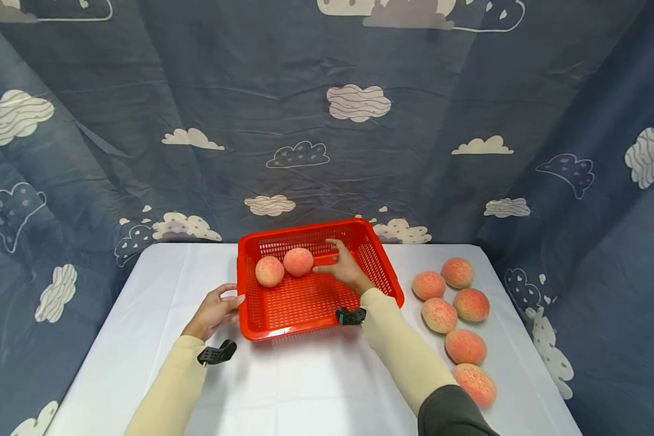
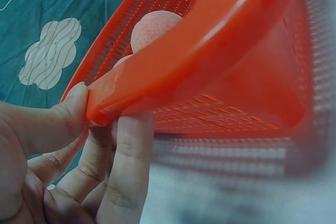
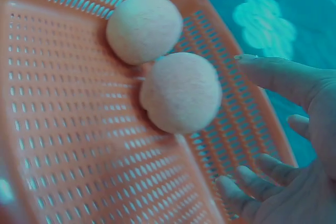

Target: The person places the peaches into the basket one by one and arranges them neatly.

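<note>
A red plastic basket (image 1: 300, 309) with slotted walls stands on the table. Two peaches (image 1: 298, 261) lie side by side in it, towards the back left. My left hand (image 1: 212, 312) pinches the basket's left rim, with the thumb (image 2: 73, 106) on one side and fingers beneath. Over the basket's inside, to the right of the peaches, is my right hand (image 1: 346, 266), its thumb and fingers spread apart and holding nothing. In the right wrist view a gap shows between those fingers and the nearer peach (image 3: 181, 93).
On the right of the white-covered table (image 1: 272, 393) lie several more peaches (image 1: 465, 346) in a loose cluster, the nearest one beside my right forearm. A dark cloud-patterned curtain (image 1: 300, 72) hangs behind the table and along both sides.
</note>
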